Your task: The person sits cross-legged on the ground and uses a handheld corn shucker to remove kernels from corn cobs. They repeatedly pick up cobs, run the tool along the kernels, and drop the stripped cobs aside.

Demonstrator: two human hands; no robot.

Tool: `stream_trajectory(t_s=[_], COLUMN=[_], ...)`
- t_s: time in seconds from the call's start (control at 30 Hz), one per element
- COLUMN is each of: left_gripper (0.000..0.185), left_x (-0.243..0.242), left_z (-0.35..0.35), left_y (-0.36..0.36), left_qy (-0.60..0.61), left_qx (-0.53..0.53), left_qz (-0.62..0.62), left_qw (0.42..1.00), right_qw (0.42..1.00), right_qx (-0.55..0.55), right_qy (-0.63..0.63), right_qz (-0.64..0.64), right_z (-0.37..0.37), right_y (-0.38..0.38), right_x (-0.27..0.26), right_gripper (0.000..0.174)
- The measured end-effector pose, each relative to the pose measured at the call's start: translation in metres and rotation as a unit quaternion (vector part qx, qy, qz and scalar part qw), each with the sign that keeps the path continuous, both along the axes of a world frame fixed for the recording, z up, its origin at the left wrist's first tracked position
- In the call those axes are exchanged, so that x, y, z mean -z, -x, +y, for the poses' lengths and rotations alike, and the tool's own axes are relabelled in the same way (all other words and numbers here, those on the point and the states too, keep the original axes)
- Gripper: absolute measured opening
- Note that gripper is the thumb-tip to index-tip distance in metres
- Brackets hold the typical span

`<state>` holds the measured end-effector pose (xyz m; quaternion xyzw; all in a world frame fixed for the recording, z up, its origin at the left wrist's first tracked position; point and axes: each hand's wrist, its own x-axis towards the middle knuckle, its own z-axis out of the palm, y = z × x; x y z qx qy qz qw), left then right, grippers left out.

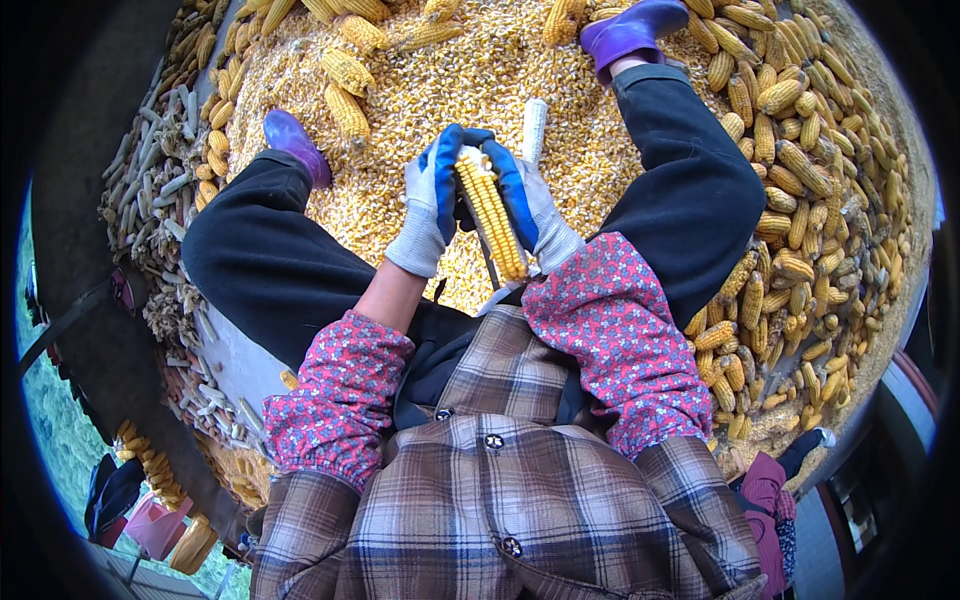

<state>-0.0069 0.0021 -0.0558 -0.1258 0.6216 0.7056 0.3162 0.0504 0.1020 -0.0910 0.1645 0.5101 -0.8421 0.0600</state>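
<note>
Between my gloved hands is a yellow corn cob point(491, 214), partly stripped, with rows of kernels along the side facing up. My left hand point(433, 191), in a grey glove with a blue coated palm, grips it from the left. From the right, my right hand point(521, 191) in a matching glove grips the same cob, its fingers meeting the left ones near the far end. Beyond the right hand a bare white cob point(534, 129) stands out from loose corn kernels point(435, 82). A narrow dark edge shows beneath the held cob; what it belongs to is mostly hidden.
Unshelled corn cobs point(787, 202) are heaped on the right. Several more whole cobs point(347, 90) lie on the kernels ahead. Stripped cobs point(150, 169) and husks are piled at left. My purple boots point(296, 146) rest on the kernels. Another person point(765, 517) is at the lower right.
</note>
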Motion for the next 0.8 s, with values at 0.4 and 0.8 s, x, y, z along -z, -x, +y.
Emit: stream_trajectory(t_s=[0.4, 0.8], left_gripper=[0.041, 0.042], left_x=[0.006, 0.010], left_z=[-0.006, -0.009], left_y=[0.006, 0.016], left_qy=[0.033, -0.016], left_qx=[-0.075, -0.198], left_qz=[0.070, 0.040], left_qw=[0.994, 0.979], right_qw=[0.998, 0.991], right_qx=[-0.021, -0.092], right_qy=[-0.019, 0.035], right_qz=[-0.053, -0.090], right_z=[-0.002, 0.001], right_y=[0.001, -0.004], right_x=[-0.023, -0.039], right_gripper=[0.039, 0.040])
